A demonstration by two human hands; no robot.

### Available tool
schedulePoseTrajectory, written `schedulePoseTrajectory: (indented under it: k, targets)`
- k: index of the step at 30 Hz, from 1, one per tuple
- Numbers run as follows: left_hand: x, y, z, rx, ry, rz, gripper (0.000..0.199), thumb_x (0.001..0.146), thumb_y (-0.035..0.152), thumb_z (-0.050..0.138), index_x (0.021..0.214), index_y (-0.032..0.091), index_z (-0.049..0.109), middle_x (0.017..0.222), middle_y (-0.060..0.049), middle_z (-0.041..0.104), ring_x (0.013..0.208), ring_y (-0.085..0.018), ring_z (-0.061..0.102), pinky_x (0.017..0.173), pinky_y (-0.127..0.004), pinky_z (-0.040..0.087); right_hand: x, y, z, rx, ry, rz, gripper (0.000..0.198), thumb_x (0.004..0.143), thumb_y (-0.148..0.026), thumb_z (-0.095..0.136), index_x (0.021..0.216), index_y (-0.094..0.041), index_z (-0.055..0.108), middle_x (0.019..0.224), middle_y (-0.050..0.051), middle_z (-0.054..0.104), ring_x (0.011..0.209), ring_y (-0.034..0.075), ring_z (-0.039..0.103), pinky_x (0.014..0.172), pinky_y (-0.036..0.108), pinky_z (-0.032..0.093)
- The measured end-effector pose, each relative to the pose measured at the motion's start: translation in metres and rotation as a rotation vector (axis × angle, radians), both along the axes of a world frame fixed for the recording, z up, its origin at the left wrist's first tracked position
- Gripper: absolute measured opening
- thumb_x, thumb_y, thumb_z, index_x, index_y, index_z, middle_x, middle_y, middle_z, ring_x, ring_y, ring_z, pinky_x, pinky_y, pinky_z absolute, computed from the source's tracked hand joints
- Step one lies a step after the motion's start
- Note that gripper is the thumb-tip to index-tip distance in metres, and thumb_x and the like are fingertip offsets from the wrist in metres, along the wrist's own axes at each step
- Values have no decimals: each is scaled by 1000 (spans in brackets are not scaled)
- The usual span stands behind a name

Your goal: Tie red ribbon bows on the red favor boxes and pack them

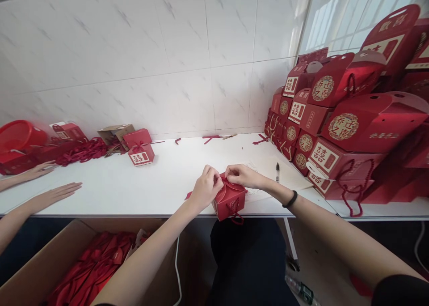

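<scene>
A small red gift box [230,203] stands at the table's front edge in front of me, with rounded top flaps and a twisted red cord handle [237,214] hanging from its front. My left hand [207,186] is closed in a pinch above the box's left side. From the right, my right hand [244,176] pinches at the same spot over the lid. Between the two sets of fingertips shows a red ribbon [224,176], partly hidden by the fingers. A red ribbon end seems to stick out left of my left hand.
Red gift boxes [345,120] are stacked high at the right. A pen [277,172] lies on paper. Further left stand a small red box [140,151], loose ribbons [83,151] and a red basin [22,136]. Another person's hands [60,196] rest on the table.
</scene>
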State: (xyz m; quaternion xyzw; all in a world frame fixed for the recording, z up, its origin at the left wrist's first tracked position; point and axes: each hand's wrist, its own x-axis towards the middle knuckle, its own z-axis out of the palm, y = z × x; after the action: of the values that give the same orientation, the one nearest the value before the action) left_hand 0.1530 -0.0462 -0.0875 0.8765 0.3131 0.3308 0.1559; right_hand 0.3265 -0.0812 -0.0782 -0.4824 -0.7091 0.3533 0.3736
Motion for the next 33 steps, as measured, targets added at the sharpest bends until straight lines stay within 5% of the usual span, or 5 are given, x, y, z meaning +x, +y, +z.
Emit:
schedulePoseTrajectory:
  k: [10, 17, 24, 29, 33]
  targets:
    - [-3, 4, -7, -48, -152, -67, 7, 78, 18, 41, 71, 20, 40, 81, 0, 43, 67, -11, 48, 61, -25, 42, -5, -4, 1, 41, -43, -99, 10, 66, -22, 48, 66, -16, 54, 58, -3, 50, 54, 10, 41, 51, 22, 29]
    - [2, 2, 14, -173, 180, -62, 10, 71, 20, 51, 64, 19, 45, 80, 0, 48, 66, -12, 51, 64, -27, 43, -5, -4, -5, -10, 51, -14, 16, 64, -29, 42, 73, -17, 49, 59, -5, 44, 52, 9, 36, 48, 21, 27]
    - [10, -1, 19, 37, 258, 132, 7, 76, 16, 49, 70, 19, 48, 87, -2, 52, 63, -12, 52, 61, -27, 43, -2, -6, 2, -17, 41, 75, 11, 62, -27, 45, 64, -17, 46, 54, -6, 37, 51, 8, 30, 49, 22, 23]
    - [14, 1, 12, 191, 169, 200, 11, 80, 12, 44, 83, 18, 52, 91, -5, 55, 74, -17, 56, 66, -29, 43, -3, -2, 2, -5, 65, 79, 9, 65, -26, 43, 66, -17, 44, 56, -6, 35, 52, 8, 28, 49, 23, 21]
    - [1, 21, 12, 16, -144, 265, 17, 80, 10, 39, 75, 18, 53, 85, -3, 56, 70, -15, 53, 66, -29, 41, -7, -12, 5, -24, 82, 137, 15, 70, -27, 49, 62, -17, 41, 61, -4, 38, 57, 9, 34, 54, 24, 26]
